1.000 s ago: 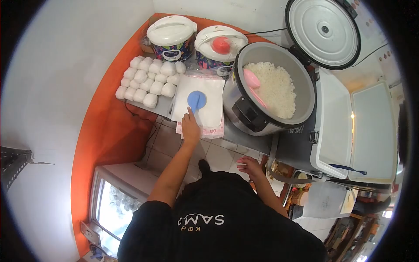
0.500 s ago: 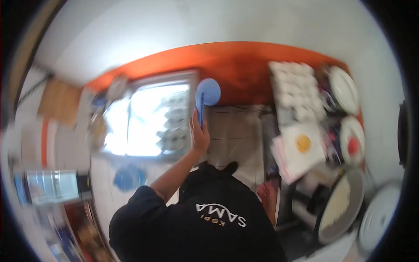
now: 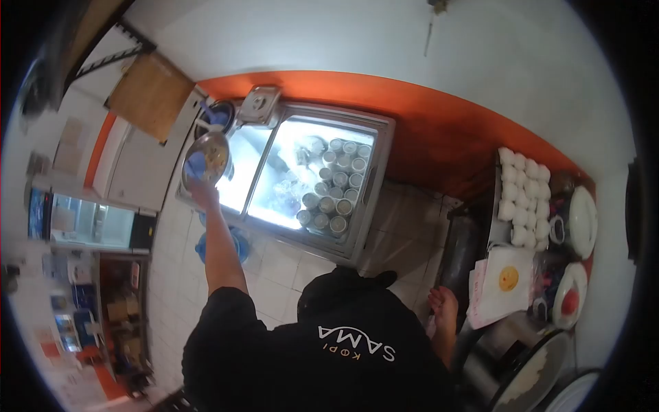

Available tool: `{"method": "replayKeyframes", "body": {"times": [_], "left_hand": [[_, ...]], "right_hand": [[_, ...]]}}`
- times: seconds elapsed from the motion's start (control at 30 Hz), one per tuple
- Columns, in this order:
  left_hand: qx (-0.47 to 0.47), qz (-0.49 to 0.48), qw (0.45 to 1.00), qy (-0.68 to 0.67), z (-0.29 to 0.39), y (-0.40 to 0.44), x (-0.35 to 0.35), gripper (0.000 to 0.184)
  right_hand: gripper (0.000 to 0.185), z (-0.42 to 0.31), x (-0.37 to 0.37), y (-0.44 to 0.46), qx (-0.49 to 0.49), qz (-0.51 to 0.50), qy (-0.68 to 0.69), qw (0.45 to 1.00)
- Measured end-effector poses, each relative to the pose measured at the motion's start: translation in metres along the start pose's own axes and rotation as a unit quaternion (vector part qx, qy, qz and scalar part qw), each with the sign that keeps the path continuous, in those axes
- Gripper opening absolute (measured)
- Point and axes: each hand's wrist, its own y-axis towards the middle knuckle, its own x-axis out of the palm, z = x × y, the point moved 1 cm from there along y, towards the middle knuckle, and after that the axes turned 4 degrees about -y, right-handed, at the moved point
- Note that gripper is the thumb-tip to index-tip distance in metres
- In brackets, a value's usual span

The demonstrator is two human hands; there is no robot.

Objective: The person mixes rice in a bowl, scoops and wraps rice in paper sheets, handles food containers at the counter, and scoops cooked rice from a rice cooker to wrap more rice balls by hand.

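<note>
At the freezer's left end, my left hand (image 3: pixel 204 196) is closed at the near rim of a metal bowl (image 3: pixel 218 147). A blue plastic scoop (image 3: pixel 196 165) extends from its fingers over the bowl; food inside the bowl is hard to make out. Behind it stands a dark pot (image 3: pixel 221 113) with a blue utensil in it. My right hand (image 3: pixel 445 305) hangs beside my body near the right counter, its fingers loosely bent and apart, with nothing visible in them. A small pale patch by its wrist is unclear.
The glass-topped freezer (image 3: pixel 309 178) contains several cans or cups. A lidded metal container (image 3: pixel 259 106) sits on its back edge. To the right are a stack of white eggs or cups (image 3: pixel 525 199), papers with a yellow disc (image 3: pixel 504 281), and a large pot (image 3: pixel 525 371).
My left hand has swung left with the blue scoop, from the freezer's right edge to the metal bowl. The view has turned, and the right hand appears farther right.
</note>
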Motion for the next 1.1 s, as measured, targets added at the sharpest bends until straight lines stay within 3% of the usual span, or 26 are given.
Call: {"method": "replayKeyframes", "body": {"times": [0.07, 0.1, 0.13, 0.17, 0.2, 0.23, 0.27, 0.3, 0.33, 0.37, 0.4, 0.43, 0.47, 0.5, 0.53, 0.57, 0.6, 0.63, 0.7, 0.8, 0.83, 0.9, 0.93, 1.0, 1.1], "left_hand": [[-0.003, 0.023, 0.997, -0.076, 0.024, 0.008, -0.042, 0.078], [0.09, 0.063, 0.99, 0.093, -0.02, 0.028, 0.029, 0.089], [0.075, -0.032, 0.994, 0.073, -0.003, 0.025, -0.003, 0.097], [0.129, -0.149, 0.958, 0.208, 0.007, 0.034, -0.013, 0.091], [0.073, -0.134, 0.982, 0.108, -0.027, 0.053, 0.036, 0.08], [-0.005, -0.155, 0.987, 0.047, 0.051, 0.019, -0.085, 0.064], [0.164, 0.041, 0.953, 0.252, 0.02, 0.029, -0.012, 0.037], [0.296, 0.366, 0.831, 0.296, 0.028, 0.023, -0.009, 0.037], [0.3, 0.328, 0.886, 0.13, 0.049, 0.033, -0.009, 0.035], [0.199, 0.214, 0.956, 0.032, 0.111, -0.004, -0.065, 0.043], [0.131, 0.062, 0.978, -0.148, 0.189, -0.048, -0.15, 0.037], [0.225, 0.072, 0.928, -0.287, 0.225, -0.077, -0.145, 0.032], [0.248, -0.01, 0.869, -0.428, 0.281, -0.128, -0.17, 0.02], [0.318, -0.044, 0.763, -0.561, 0.334, -0.179, -0.172, 0.012], [0.299, -0.194, 0.684, -0.637, 0.384, -0.24, -0.202, 0.013], [0.363, -0.271, 0.63, -0.63, 0.436, -0.314, -0.262, 0.016], [0.563, -0.236, 0.523, -0.595, 0.478, -0.356, -0.265, 0.018], [0.583, -0.307, 0.48, -0.579, 0.518, -0.412, -0.324, 0.02], [0.633, -0.402, 0.35, -0.562, 0.588, -0.495, -0.362, 0.022], [0.777, -0.332, 0.288, -0.451, 0.675, -0.592, -0.392, 0.035], [0.785, -0.33, 0.273, -0.448, 0.701, -0.618, -0.392, 0.035], [0.861, -0.211, 0.203, -0.415, 0.744, -0.667, -0.379, 0.041], [0.867, -0.21, 0.187, -0.412, 0.758, -0.684, -0.362, 0.041], [0.915, -0.067, 0.241, -0.318, 0.785, -0.709, -0.335, 0.046], [0.939, -0.074, 0.208, -0.265, 0.777, -0.709, -0.328, 0.051]], "right_hand": [[0.029, 0.01, 0.003, -0.004, -0.015, 0.009, 0.019, 1.0], [0.027, 0.013, 0.004, -0.009, -0.032, 0.012, 0.023, 0.999], [0.024, 0.013, 0.011, -0.015, -0.024, 0.021, 0.015, 0.999], [0.021, 0.014, 0.014, -0.022, -0.012, 0.04, 0.01, 0.999], [0.022, 0.025, 0.012, -0.019, -0.005, 0.039, 0.026, 0.999], [0.023, 0.038, 0.003, -0.019, 0.0, 0.04, 0.043, 0.998], [0.022, 0.037, 0.004, -0.033, 0.015, 0.053, 0.05, 0.997], [0.021, 0.033, 0.006, -0.04, 0.024, 0.06, 0.057, 0.996], [0.019, 0.032, 0.004, -0.047, 0.017, 0.063, 0.061, 0.996], [0.019, 0.031, -0.006, -0.053, 0.016, 0.059, 0.062, 0.996], [0.019, 0.037, -0.018, -0.06, 0.011, 0.086, 0.084, 0.993], [0.021, 0.043, -0.031, -0.059, -0.014, 0.048, 0.028, 0.998], [0.024, 0.042, -0.046, -0.055, -0.042, 0.008, -0.032, 0.999], [0.024, 0.038, -0.061, -0.058, -0.051, 0.019, -0.02, 0.998], [0.027, 0.036, -0.076, -0.061, -0.03, -0.001, -0.016, 0.999], [0.03, 0.033, -0.09, -0.063, -0.01, -0.022, -0.013, 1.0], [0.03, 0.033, -0.095, -0.061, -0.016, -0.016, -0.003, 1.0], [0.03, 0.035, -0.109, -0.063, -0.007, 0.007, 0.017, 1.0], [0.031, 0.042, -0.13, -0.074, 0.0, 0.036, 0.051, 0.998], [0.033, 0.068, -0.151, -0.094, -0.054, 0.1, 0.106, 0.988], [0.032, 0.081, -0.155, -0.097, -0.037, 0.127, 0.138, 0.982], [0.032, 0.104, -0.158, -0.107, -0.023, 0.163, 0.185, 0.969], [0.03, 0.116, -0.159, -0.114, -0.022, 0.202, 0.214, 0.955], [0.029, 0.135, -0.152, -0.126, -0.017, 0.251, 0.25, 0.935], [0.022, 0.149, -0.144, -0.136, -0.012, 0.307, 0.332, 0.892]]}}
